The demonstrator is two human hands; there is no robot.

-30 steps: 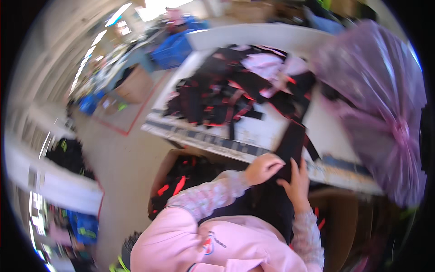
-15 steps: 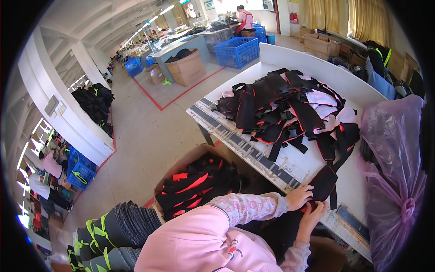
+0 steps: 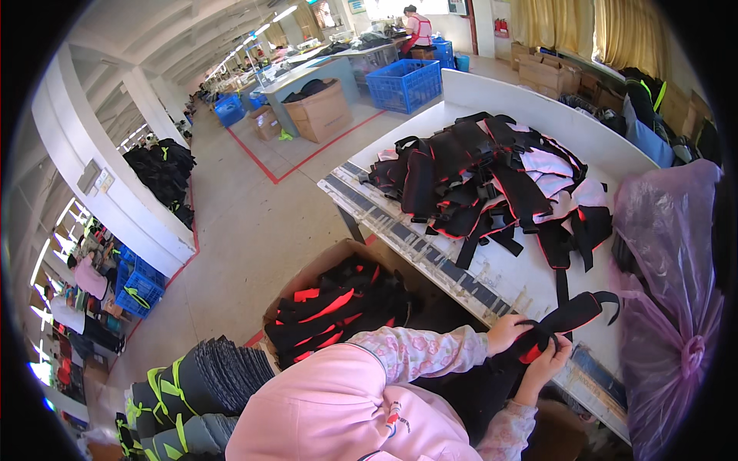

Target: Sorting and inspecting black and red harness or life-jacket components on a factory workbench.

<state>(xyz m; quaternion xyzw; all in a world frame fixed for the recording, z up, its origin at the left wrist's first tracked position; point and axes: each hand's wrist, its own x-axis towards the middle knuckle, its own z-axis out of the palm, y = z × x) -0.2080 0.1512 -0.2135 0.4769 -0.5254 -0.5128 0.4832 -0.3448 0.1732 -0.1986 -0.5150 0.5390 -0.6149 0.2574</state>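
Note:
At the table's near edge both hands hold a black padded strap (image 3: 573, 313) with red edging. My left hand (image 3: 506, 333) has its fingers closed on the strap's near end, by a thin black webbing loop. My right hand (image 3: 550, 358) pinches the same end from the other side, and a bit of red lining shows between the hands. The strap's far end lies toward the right over the table, with a narrow tail curling off it. Beyond it, a heap of similar black, red and pink straps (image 3: 453, 173) with black buckles covers the white table (image 3: 492, 273).
An open carton (image 3: 278, 307) of black and red pieces stands left of the table. A tied purple plastic bag (image 3: 669, 253) hangs at the right. Grey rolled stacks with lime ties (image 3: 177, 392) lie lower left. A blue crate (image 3: 403, 87) and a co-worker (image 3: 417, 32) are farther off.
The held strap has come away from the heap's hanging straps and turned, its far end now pointing right. Both hands have shifted slightly right and stay on its near end.

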